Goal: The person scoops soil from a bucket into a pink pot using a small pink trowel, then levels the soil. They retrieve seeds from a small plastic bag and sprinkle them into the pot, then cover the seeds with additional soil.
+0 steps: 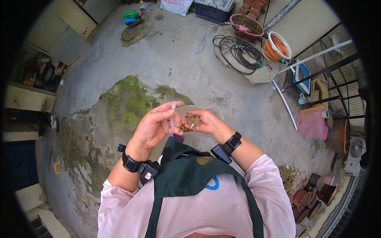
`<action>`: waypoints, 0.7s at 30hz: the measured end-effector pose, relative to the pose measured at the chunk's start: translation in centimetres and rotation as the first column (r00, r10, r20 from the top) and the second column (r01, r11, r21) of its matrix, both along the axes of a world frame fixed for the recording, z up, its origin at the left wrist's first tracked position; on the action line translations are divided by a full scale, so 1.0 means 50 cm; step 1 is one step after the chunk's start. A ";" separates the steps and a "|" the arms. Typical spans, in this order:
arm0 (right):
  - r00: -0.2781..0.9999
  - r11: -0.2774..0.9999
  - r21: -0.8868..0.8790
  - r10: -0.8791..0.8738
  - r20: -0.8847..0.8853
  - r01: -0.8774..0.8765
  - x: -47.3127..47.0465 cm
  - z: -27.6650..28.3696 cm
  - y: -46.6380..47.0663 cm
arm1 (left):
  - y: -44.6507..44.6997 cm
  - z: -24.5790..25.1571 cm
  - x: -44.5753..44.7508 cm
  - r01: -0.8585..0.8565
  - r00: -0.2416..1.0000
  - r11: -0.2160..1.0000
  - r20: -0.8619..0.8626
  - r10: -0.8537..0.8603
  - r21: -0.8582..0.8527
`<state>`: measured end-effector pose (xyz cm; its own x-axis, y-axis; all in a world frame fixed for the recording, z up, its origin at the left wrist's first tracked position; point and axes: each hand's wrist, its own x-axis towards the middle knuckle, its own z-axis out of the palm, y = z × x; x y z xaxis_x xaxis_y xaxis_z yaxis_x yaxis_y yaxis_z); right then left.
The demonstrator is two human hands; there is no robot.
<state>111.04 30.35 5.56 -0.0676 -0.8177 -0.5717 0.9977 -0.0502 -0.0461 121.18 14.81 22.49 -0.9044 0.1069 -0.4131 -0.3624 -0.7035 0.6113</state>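
My left hand point(159, 122) is raised in front of my apron, pinching a narrow strip of clear plastic point(173, 114) between thumb and fingers. It looks like the gathered edge of a thin bag. Close to its right, my right hand point(206, 121) is cupped around a heap of brown, flaky, grain-like material point(194, 120). Some of this material also shows below the right fingertips, near the left ones. Behind and around the right hand spreads a thin transparent sheet point(214, 111), apparently plastic; whether it joins the strip cannot be told.
Concrete ground point(190, 65) with green moss point(128, 98) lies beyond my hands. Ahead to the right are a coiled black hose point(238, 53), an orange bucket point(272, 49) and a planter point(248, 25). A wire cage point(333, 74), a pink crate point(312, 123) and stacked flowerpots point(302, 199) line the right side.
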 end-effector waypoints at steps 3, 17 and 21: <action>0.997 0.998 -0.002 0.062 -0.036 -0.062 -0.082 -0.039 -0.061 | -0.057 -0.027 -0.091 0.068 0.997 0.997 -0.038 -0.067 0.034; 0.995 0.997 -0.008 -0.074 -0.067 0.074 -0.595 -0.060 -0.293 | -0.317 -0.048 -0.696 0.356 0.934 0.934 -0.028 -0.356 0.018; 0.994 0.999 0.010 -0.042 -0.100 0.043 -0.789 -0.072 -0.328 | -0.364 -0.074 -0.885 0.322 0.946 0.942 -0.015 -0.324 -0.095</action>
<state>71.59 13.96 1.97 -0.1594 -0.8058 -0.5703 0.9850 -0.0914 -0.1461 76.94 -3.39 18.79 -0.8396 0.3592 -0.4074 -0.5414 -0.4934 0.6808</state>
